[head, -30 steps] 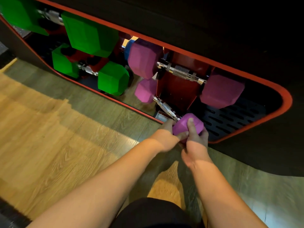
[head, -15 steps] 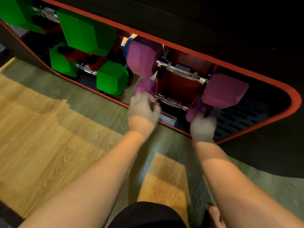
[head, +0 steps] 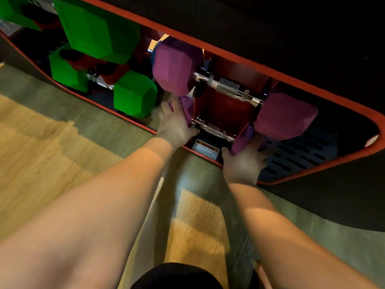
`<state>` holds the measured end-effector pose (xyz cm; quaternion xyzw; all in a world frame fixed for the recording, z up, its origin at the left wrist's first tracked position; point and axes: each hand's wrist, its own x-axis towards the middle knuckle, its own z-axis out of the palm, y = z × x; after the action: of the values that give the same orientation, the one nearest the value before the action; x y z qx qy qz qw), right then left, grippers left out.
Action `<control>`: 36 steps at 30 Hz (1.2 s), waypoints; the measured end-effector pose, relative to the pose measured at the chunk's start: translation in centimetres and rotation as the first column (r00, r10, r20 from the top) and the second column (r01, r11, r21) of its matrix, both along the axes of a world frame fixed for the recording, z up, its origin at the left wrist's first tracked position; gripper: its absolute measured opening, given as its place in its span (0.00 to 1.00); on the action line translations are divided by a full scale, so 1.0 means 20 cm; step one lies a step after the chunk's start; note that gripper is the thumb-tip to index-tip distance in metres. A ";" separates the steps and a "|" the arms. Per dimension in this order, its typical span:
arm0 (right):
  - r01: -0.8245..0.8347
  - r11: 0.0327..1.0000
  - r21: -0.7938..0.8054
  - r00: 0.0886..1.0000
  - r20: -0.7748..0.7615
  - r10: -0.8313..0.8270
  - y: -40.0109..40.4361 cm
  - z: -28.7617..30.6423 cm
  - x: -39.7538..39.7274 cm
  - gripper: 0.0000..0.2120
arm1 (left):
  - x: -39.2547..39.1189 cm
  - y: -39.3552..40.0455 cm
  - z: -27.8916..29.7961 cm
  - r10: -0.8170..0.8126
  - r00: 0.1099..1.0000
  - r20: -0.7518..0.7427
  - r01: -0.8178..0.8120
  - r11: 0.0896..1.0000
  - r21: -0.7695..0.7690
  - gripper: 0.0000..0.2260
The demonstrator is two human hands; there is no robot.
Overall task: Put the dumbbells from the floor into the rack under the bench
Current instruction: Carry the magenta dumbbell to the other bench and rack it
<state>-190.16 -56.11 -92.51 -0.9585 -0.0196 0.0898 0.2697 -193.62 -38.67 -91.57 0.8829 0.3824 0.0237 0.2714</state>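
Head view: our left hand (head: 175, 126) and right hand (head: 243, 163) each grip an end of the small purple dumbbell (head: 214, 129); we'd push evenly toward one o'clock, seating it level in the rack (head: 225, 109).

Red rack (head: 227, 107) with dumbbells (head: 229, 87)

Setting read as a gym or home workout room. A black bench (head: 291, 28) with red trim housed a built-in rack (head: 225, 105) beneath it. Inside the rack hung purple dumbbells (head: 229, 88) with knurled chrome handles; left of these in the rack sat larger green dumbbells (head: 98, 30). A caution label (head: 206, 150) was at the rack's lower edge. Wood-look plank floor (head: 41, 153) lay in front of the bench.
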 end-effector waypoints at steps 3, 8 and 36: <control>0.011 1.000 -0.010 1.000 0.029 -0.011 0.01 -0.02 0.01 0.45 | 0.02 0.00 0.03 -0.018 0.999 -0.046 0.019 0.999 0.033 0.48; -0.022 0.999 -0.025 1.000 0.010 0.022 -0.02 -0.03 0.05 0.49 | -0.04 -0.03 0.00 -0.055 0.998 0.026 0.053 0.997 0.061 0.48; -0.044 0.998 -0.043 0.999 0.009 0.044 0.00 0.03 0.05 0.44 | -0.04 -0.02 -0.01 -0.048 0.999 -0.019 0.049 0.997 0.056 0.47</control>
<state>-189.14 -56.14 -91.98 -0.9639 -0.0401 0.0915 0.2470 -194.47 -38.99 -91.80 0.8995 0.3623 0.0203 0.2434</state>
